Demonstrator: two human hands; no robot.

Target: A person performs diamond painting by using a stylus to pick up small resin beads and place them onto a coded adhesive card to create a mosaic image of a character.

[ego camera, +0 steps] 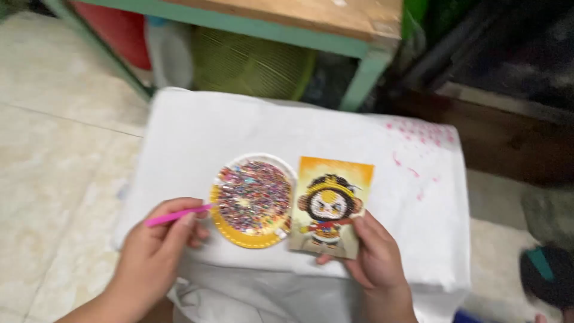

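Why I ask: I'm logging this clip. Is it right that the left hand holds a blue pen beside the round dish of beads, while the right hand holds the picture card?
Not quite. The head view shows the pen in the left hand is pink, not blue. It does point at the dish of beads, and the right hand holds the picture card.

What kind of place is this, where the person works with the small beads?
Probably a home, on the floor: pale floor tiles, a low surface under a white cloth, and a green-framed wooden table with stored things beneath.
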